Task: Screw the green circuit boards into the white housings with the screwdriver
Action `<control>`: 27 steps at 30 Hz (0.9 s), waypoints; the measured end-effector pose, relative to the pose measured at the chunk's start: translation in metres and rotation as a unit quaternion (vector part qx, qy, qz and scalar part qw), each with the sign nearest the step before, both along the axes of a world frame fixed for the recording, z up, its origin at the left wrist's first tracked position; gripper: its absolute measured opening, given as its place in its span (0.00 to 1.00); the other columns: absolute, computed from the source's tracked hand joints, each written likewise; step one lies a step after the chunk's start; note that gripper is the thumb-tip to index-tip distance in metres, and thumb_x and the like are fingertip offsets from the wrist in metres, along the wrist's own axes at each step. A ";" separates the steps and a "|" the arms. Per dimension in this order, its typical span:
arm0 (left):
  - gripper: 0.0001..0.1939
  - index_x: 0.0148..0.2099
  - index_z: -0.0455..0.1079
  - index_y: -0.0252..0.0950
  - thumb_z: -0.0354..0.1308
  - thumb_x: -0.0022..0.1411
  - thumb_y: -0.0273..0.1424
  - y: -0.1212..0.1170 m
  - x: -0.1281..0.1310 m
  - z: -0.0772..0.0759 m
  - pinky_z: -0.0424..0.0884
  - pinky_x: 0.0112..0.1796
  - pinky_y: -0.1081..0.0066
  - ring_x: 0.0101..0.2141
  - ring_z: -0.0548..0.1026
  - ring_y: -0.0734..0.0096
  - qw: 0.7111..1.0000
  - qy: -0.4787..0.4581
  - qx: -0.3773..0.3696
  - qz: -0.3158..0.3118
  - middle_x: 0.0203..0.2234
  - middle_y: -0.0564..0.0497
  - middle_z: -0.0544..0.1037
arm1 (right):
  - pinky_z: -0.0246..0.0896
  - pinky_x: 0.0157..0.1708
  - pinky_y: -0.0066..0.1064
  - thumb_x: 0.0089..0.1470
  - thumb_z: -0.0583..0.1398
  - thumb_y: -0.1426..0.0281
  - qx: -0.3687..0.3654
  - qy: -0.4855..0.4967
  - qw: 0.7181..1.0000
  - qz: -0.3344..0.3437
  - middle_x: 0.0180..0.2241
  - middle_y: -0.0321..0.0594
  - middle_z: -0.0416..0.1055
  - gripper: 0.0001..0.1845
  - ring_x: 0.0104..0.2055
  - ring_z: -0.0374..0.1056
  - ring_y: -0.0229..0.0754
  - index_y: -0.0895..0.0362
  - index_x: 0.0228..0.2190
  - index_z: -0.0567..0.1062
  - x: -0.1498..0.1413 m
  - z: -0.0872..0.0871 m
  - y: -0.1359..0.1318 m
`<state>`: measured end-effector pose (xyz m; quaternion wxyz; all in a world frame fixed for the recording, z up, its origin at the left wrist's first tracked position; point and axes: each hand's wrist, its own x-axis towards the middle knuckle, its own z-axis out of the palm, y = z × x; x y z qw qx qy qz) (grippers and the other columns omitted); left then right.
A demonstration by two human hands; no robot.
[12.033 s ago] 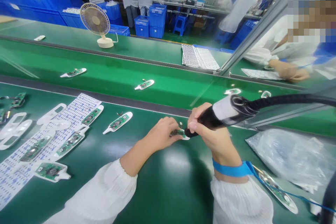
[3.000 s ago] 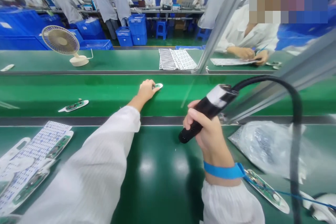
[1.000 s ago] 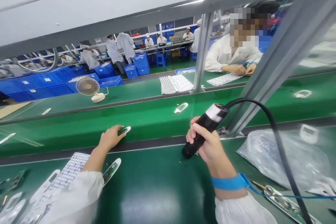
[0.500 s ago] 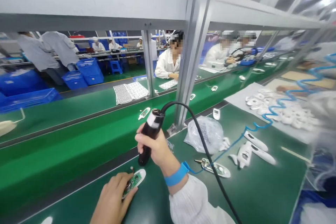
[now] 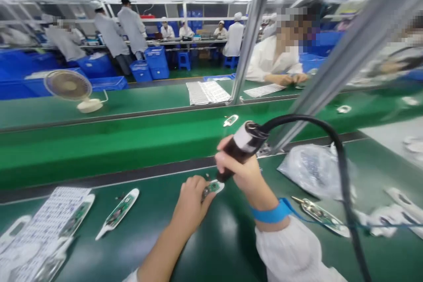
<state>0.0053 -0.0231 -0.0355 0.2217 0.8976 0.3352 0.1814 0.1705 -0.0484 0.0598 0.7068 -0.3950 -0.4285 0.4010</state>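
Note:
My right hand (image 5: 243, 169) is wrapped round a black corded electric screwdriver (image 5: 240, 152), tilted with its lower end down to the left. That end is at the far tip of a small white plastic housing with a green circuit board (image 5: 216, 186); whether they touch I cannot tell. My left hand (image 5: 191, 198) grips this housing on the green bench, fingers on one side and thumb on the other, covering its near part. A blue wrist strap (image 5: 271, 211) is on my right wrist. From the screwdriver's top a thick black cable (image 5: 343, 172) arches to the right.
Left on the bench lie a housing with a board (image 5: 119, 212) and a printed sheet (image 5: 49, 224) with more housings. To the right are a clear plastic bag (image 5: 313, 169) and another opened housing (image 5: 325, 218). A green conveyor belt (image 5: 132, 141) and a metal post (image 5: 333, 70) stand beyond.
My view has swung left, bringing the fan and the left-hand housings into sight. The screwdriver has tilted over further, and its lower end has come to the housing in my left hand.

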 end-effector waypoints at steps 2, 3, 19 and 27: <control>0.07 0.49 0.71 0.40 0.57 0.70 0.33 -0.002 0.001 0.003 0.67 0.42 0.61 0.44 0.72 0.58 1.000 0.004 -0.008 0.004 0.43 0.48 0.76 | 0.59 0.21 0.29 0.51 0.70 0.66 0.006 -0.007 1.000 0.000 0.18 0.30 0.67 0.12 0.18 0.62 0.37 0.55 0.34 0.73 -0.001 0.001 -0.001; 0.06 0.49 0.71 0.40 0.58 0.70 0.33 -0.002 0.001 0.005 0.66 0.41 0.61 0.44 0.71 0.58 1.000 0.004 -0.012 0.005 0.43 0.48 0.75 | 0.59 0.22 0.29 0.52 0.69 0.66 0.004 -0.009 1.000 0.003 0.18 0.30 0.67 0.11 0.19 0.62 0.37 0.55 0.35 0.73 -0.002 0.002 -0.002; 0.06 0.47 0.69 0.38 0.55 0.72 0.34 -0.004 -0.001 0.005 0.65 0.41 0.61 0.42 0.70 0.59 1.000 -0.003 -0.018 -0.001 0.42 0.48 0.74 | 0.59 0.22 0.32 0.50 0.68 0.69 -0.028 -0.033 0.999 -0.012 0.20 0.30 0.66 0.08 0.19 0.62 0.38 0.54 0.32 0.74 -0.010 0.008 -0.004; 0.09 0.49 0.70 0.39 0.53 0.73 0.35 -0.003 -0.001 0.003 0.65 0.42 0.60 0.43 0.70 0.58 1.000 -0.013 -0.004 -0.005 0.43 0.47 0.74 | 0.59 0.22 0.32 0.52 0.68 0.65 -0.050 -0.071 0.996 0.032 0.18 0.30 0.66 0.11 0.19 0.62 0.38 0.54 0.29 0.71 -0.003 0.001 0.001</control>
